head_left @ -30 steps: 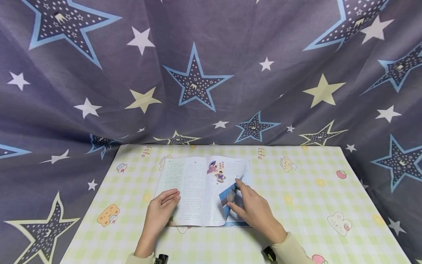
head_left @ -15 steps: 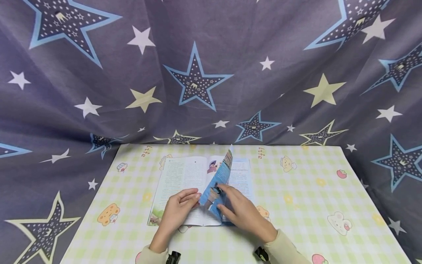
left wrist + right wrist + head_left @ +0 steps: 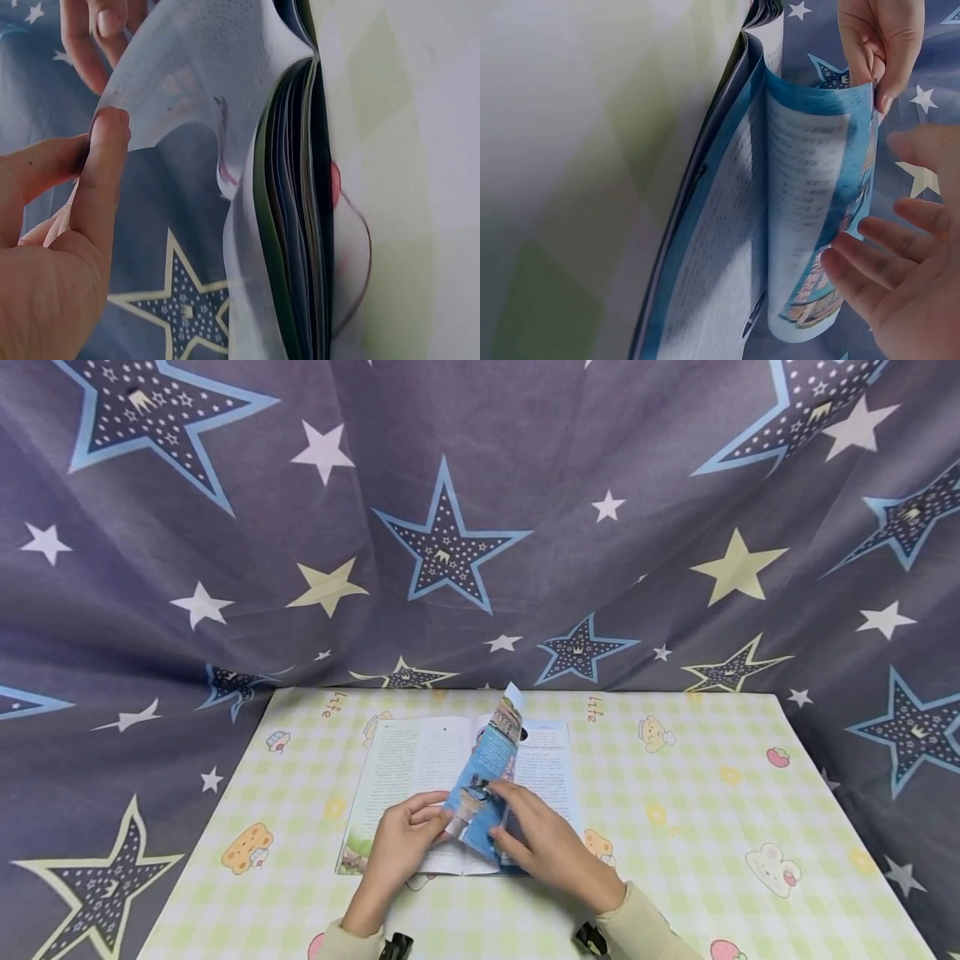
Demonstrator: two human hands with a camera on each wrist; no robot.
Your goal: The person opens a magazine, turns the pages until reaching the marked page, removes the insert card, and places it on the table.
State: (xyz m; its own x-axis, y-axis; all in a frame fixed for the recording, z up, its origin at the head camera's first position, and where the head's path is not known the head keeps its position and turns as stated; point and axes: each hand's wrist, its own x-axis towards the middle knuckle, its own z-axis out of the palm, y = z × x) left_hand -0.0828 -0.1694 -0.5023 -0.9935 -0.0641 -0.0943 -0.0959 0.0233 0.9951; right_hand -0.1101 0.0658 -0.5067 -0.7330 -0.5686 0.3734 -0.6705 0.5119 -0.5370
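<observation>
An open magazine [image 3: 388, 768] lies on the table, and one blue-printed page [image 3: 487, 760] stands curled up from its right half. My left hand [image 3: 407, 839] pinches that page's free edge between thumb and finger, as the left wrist view shows with the raised page [image 3: 187, 67] bending away from the spine. On the page's other side is my right hand [image 3: 551, 847]. In the right wrist view its fingers are spread and relaxed, fingertips right at the page's printed face [image 3: 806, 172], thumb apart from it. Part of the text beneath is hidden by the lifted page.
A green-and-white checked tablecloth [image 3: 697, 827] with cartoon prints covers the table. Behind it hangs a dark curtain [image 3: 615, 560] patterned with stars. A dark wrist device [image 3: 396, 946] shows at the left sleeve, and another [image 3: 591, 937] at the right sleeve.
The right hand has lifted the page and brought it leftward. My left hand has moved right from the left page and taken hold of the edge; the right fingers have loosened.
</observation>
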